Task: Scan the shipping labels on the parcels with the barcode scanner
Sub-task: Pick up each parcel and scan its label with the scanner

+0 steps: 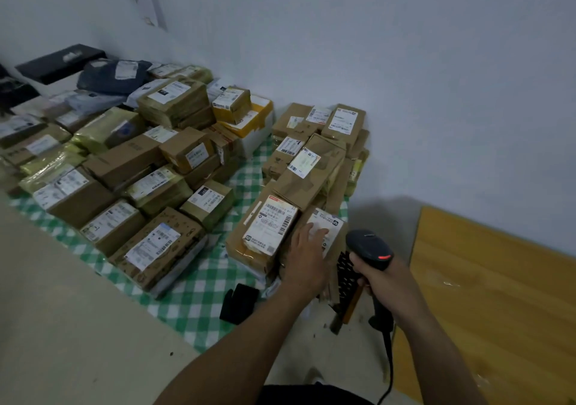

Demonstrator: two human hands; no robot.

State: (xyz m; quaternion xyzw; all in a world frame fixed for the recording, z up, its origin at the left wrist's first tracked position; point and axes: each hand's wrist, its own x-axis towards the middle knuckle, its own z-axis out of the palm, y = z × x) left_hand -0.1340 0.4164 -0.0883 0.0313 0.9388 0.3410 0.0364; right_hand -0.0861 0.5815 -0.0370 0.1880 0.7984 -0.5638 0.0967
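Note:
Many brown cardboard parcels with white shipping labels lie on a green checked cloth [199, 286]. My left hand [307, 258] rests with straight fingers on a parcel's white label [327, 222] at the near right of the pile. Beside it lies a longer parcel with a barcode label [271, 222]. My right hand [386, 283] grips the handle of a black barcode scanner [369, 247], whose red light is on. The scanner head points toward the parcel under my left hand. Its cable hangs down.
A large group of parcels [124, 167] fills the left, a smaller stack [314, 155] stands by the white wall. A black object [238, 303] lies on the cloth's near edge. A wooden board [498, 295] lies at the right, and a dark perforated piece [344, 275] sits near the scanner.

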